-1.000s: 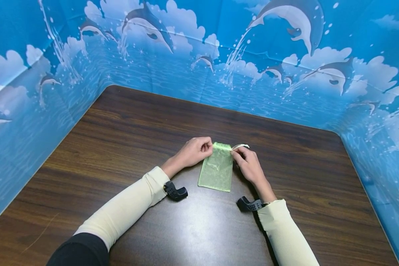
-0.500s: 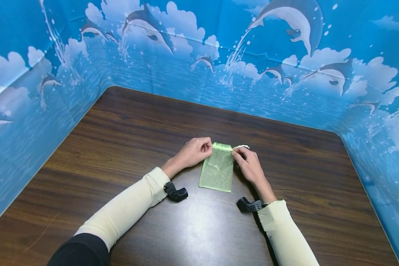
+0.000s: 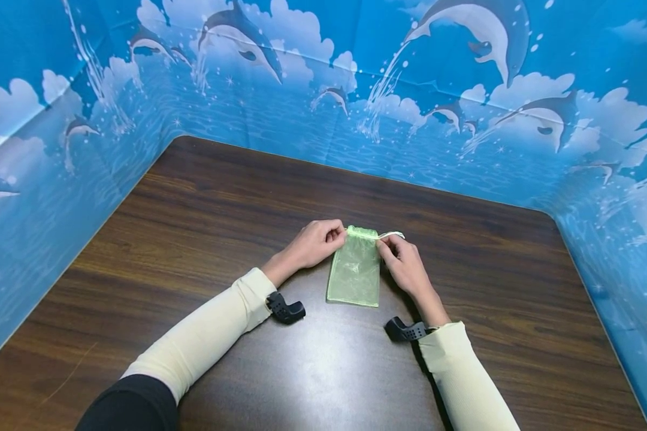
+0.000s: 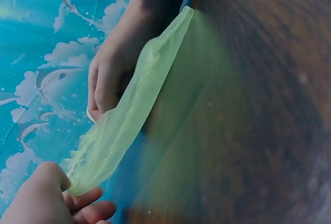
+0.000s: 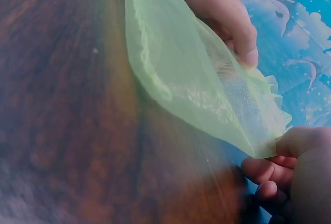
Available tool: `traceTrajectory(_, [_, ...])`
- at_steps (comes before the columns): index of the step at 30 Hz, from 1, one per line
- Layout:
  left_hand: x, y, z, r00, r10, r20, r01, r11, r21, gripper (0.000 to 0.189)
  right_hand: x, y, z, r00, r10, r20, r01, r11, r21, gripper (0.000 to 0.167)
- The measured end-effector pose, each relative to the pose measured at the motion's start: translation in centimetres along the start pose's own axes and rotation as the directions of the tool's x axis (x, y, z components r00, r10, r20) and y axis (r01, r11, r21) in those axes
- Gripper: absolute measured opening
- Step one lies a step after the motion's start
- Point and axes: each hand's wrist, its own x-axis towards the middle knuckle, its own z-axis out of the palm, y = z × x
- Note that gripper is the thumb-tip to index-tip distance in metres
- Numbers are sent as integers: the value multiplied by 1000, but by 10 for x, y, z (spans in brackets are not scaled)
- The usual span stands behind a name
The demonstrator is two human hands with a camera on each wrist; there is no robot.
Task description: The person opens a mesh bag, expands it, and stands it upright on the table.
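Note:
A sheer light-green drawstring pouch (image 3: 354,272) hangs flat between both hands near the middle of the table in the head view. Its gathered top faces away from the person. My left hand (image 3: 317,244) pinches the upper left corner between thumb and forefinger. At the upper right corner, my right hand (image 3: 405,268) pinches the edge by the pale drawstring (image 3: 391,234), whose loose end sticks out beyond the fingers. In the left wrist view the pouch (image 4: 134,105) slants down to the left thumb. The right wrist view shows the pouch (image 5: 176,69) bulging slightly, with its mesh visible.
The dark wood-grain table (image 3: 237,197) has a bright glare patch near the front. A blue curtain (image 3: 280,120) printed with dolphins rises along its back and sides. Black wrist cameras (image 3: 286,309) sit at both cuffs.
The pouch's lower edge has shifted slightly right and away from the person. Both hands keep their pinch at the top corners and have barely moved.

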Motion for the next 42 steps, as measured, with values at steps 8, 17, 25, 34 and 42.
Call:
traceTrajectory(8, [0,-1,0,1000,-15,1,15,1000,7,20,0,-1,1,1000,-2,4,1,1000,6,25])
traceTrajectory(17, [0,-2,-1,1000,10,18,-10,1000,6,17,1,-1,1,1000,-31,-3,31,999,13,20])
traceTrajectory(25, [0,-2,-1,1000,15,22,-15,1000,5,15,3,1,2,999,-37,-4,37,999,5,23])
traceTrajectory(34, [0,-1,-1,1000,12,11,-12,1000,-5,13,1,1,2,999,-43,-18,43,999,5,26])
traceTrajectory(42, [0,0,-2,1000,5,2,-5,1000,-12,12,1,-1,2,998,-53,-16,53,999,8,29])
